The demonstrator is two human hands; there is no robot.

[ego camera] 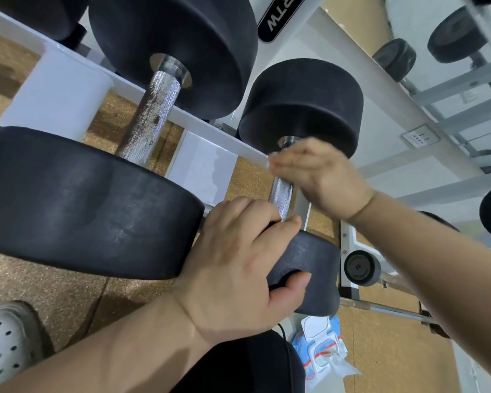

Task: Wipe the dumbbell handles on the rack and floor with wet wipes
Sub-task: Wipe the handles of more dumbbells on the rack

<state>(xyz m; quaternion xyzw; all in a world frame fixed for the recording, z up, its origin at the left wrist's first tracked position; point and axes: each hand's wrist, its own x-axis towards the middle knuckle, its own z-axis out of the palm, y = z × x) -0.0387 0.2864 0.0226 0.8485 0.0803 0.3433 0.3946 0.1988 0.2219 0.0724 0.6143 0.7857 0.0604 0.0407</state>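
Note:
Two black dumbbells lie across the white rack (210,127). The smaller dumbbell (301,109) has a knurled steel handle (281,197). My right hand (318,177) is wrapped round the top of that handle, with a bit of white wet wipe (270,163) showing at the fingertips. My left hand (238,268) grips the near black head (315,259) of the same dumbbell, thumb under it. To the left, the larger dumbbell (170,49) shows a long handle (149,114) with rust spots.
A blue and white wet wipe pack (321,344) lies on the brown floor below the rack. More dumbbells sit on a second rack at the right (394,59), and a small one (362,268) stands low down. A white perforated shoe (6,338) is at the bottom left.

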